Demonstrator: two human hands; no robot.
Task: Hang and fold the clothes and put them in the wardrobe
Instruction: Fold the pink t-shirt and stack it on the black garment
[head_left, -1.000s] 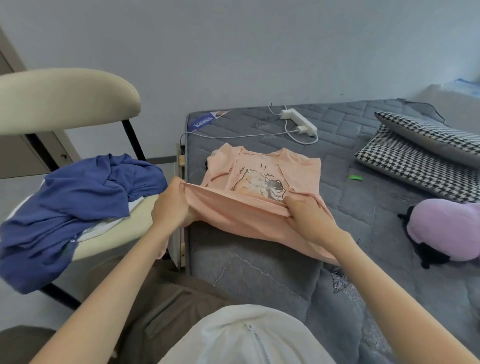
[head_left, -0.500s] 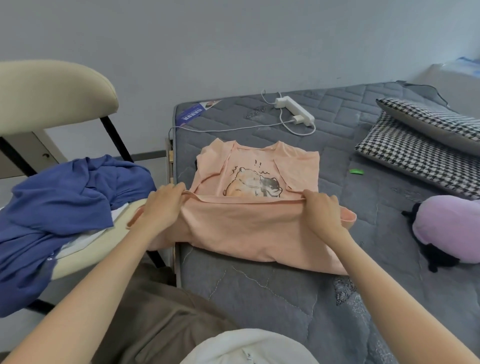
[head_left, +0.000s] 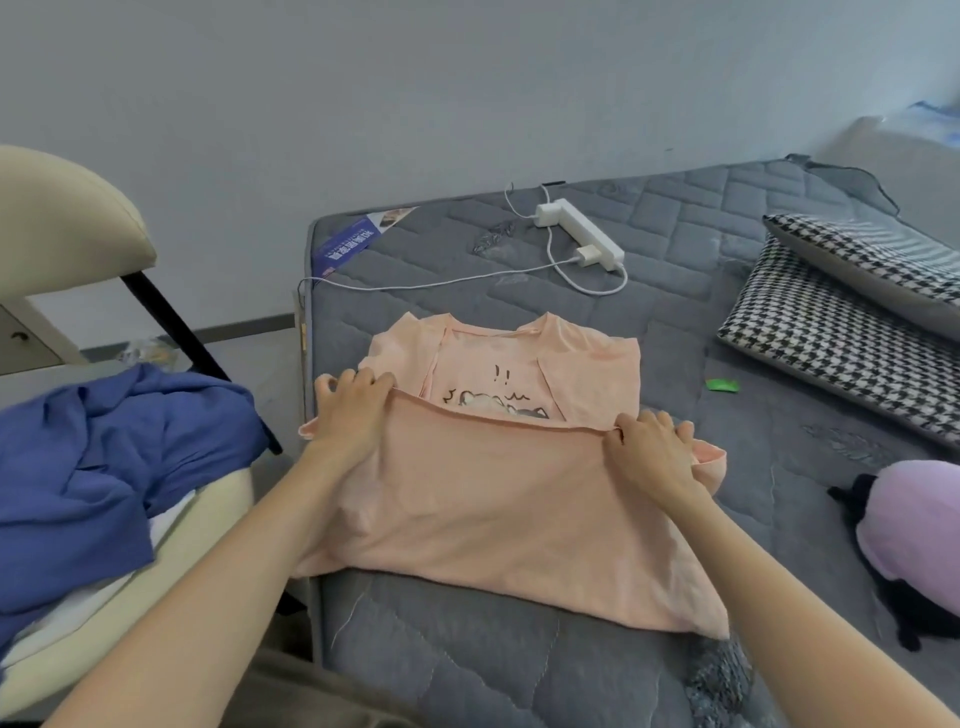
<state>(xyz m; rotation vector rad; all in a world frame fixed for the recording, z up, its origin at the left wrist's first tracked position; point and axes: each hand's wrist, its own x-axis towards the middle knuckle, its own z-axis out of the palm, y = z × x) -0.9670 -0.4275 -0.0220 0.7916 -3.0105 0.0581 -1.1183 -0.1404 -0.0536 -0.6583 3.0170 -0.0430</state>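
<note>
Both hands, left (head_left: 349, 410) and right (head_left: 647, 452), fingers pinching the hem, have carried the shirt (head_left: 498, 499) bottom farther up over the print at frame centre, so the fold is nearly laid.

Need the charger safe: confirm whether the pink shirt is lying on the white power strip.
No. The pink shirt lies nearer the person, apart from the white power strip, with bare mattress between.

The T-shirt (head_left: 498, 499) is soft, matt peach cloth with a printed cartoon. The mattress (head_left: 675, 291) is grey quilted fabric, stitched in panels and a bit rough-looking. At its far edge the power strip (head_left: 582, 234) is smooth white plastic. The pillows (head_left: 852, 312) are woven houndstooth cloth. The chair (head_left: 57, 218) has smooth cream padding; the blue garment (head_left: 104, 457) on it is matt and crumpled.
</note>
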